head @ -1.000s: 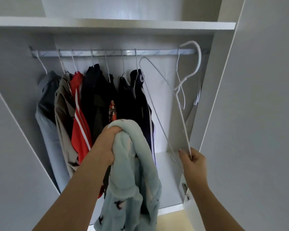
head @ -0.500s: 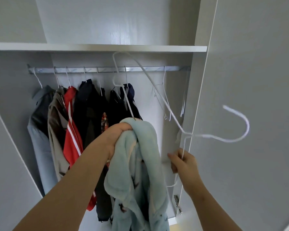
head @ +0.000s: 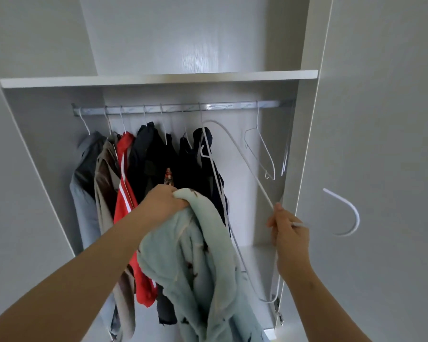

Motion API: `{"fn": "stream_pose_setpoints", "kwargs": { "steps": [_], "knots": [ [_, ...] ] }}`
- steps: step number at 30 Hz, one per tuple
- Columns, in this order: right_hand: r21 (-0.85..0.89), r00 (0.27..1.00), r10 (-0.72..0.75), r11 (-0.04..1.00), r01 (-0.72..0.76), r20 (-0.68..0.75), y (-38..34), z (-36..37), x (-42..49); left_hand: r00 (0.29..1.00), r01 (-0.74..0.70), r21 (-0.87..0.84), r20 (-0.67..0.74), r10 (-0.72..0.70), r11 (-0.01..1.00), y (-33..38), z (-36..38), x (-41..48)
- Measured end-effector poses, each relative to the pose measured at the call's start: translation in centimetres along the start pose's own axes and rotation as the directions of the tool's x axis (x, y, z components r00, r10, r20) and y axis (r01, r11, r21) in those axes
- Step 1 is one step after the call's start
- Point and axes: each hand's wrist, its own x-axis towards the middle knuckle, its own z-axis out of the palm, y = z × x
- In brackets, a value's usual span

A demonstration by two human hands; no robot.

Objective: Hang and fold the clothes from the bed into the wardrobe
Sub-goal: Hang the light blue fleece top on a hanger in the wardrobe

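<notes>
**Hanger off the rail, ready for dressing**

Wardrobe (head: 158,80) open, rail (head: 178,108) crowded left, roomy right. Pale blue fleece garment (head: 208,255) bunched, unhung, clamped in left hand (head: 166,203). White hanger (head: 242,161) now lifted free and turned sideways, hook (head: 346,213) pointing right, pinched in right hand (head: 290,233). Probably next: threading into the fleece.

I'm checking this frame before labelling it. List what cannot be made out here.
- Head view: the kind of garment the light blue garment is; it hangs bunched from the left hand, its lower end cut off by the bottom edge.
- The neck of the white hanger, covered by the right hand.
- The dark clothes on the rail: overlapping, so their count is unclear.
</notes>
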Motion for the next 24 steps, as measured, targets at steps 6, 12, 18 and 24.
{"fn": "stream_pose_setpoints", "kwargs": {
  "steps": [6,12,18,24],
  "knots": [
    [-0.083,0.994,0.019,0.996,-0.010,0.110,0.4,-0.8,0.1,0.935,0.240,-0.461,-0.127,-0.331,0.855,-0.9,-2.1,1.4],
    [-0.320,0.971,0.078,0.947,-0.002,0.226,0.0,-1.6,0.1,0.929,0.247,-0.469,-0.135,-0.345,0.848,-0.6,-4.1,2.2],
    [-0.475,0.949,0.097,0.878,0.061,0.300,-0.2,-2.1,-0.5,0.969,0.105,-0.078,-0.217,-0.120,0.991,-1.1,-4.8,1.4],
    [-0.580,0.884,0.153,0.801,0.152,0.442,-1.3,-0.8,-0.4,0.967,-0.110,0.166,-0.210,0.144,0.980,-1.5,-4.5,0.3]
  ]
}}
